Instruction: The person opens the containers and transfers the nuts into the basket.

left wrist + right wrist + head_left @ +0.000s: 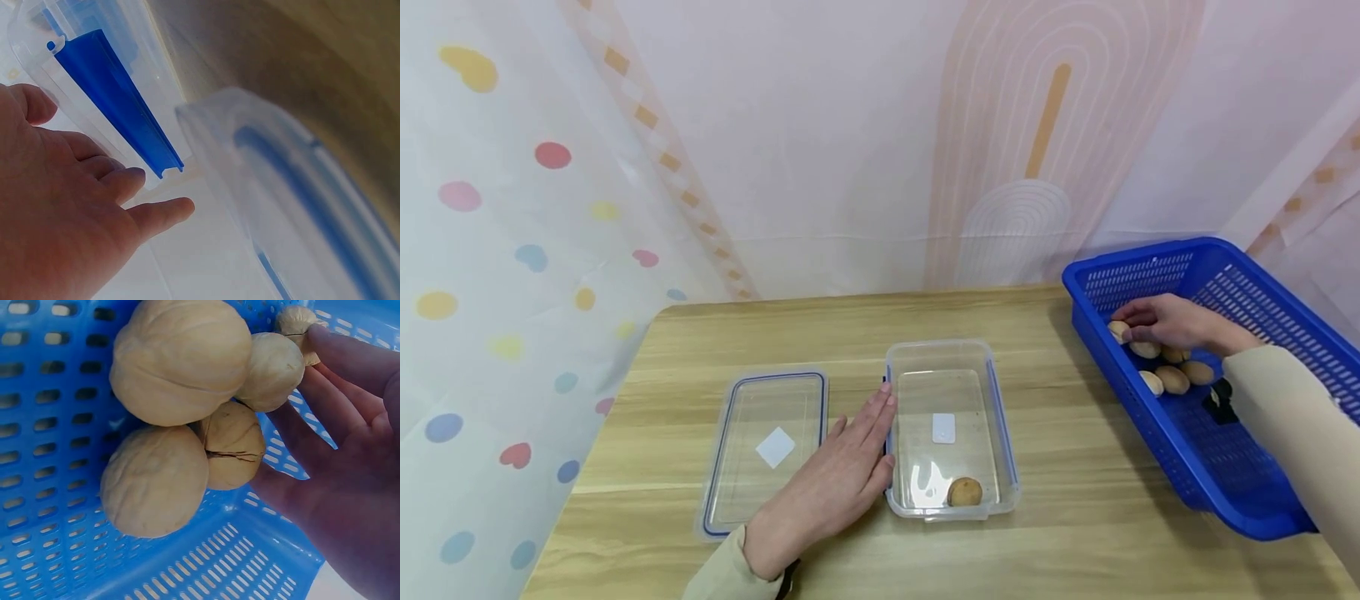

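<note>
My right hand (1176, 322) reaches into a blue plastic basket (1150, 425) and pinches a walnut (1118, 332) near its left wall. Thumb and fingers are on either side of that walnut (296, 321) in the right wrist view. Several other walnuts (155, 481) lie nearby in the basket. At the middle of the table, my left hand (835, 475) rests with straight fingers against the left side of a clear plastic box (951, 358). One walnut (965, 492) lies inside the box at its near end. In the left wrist view, a blue side clip (119, 103) hangs beside the fingers.
A clear lid (752, 450) with a blue seal lies flat left of the box, partly behind my left hand. The wooden table (1045, 550) meets a patterned cloth backdrop (820, 167) at its far edge. The basket occupies the right side.
</note>
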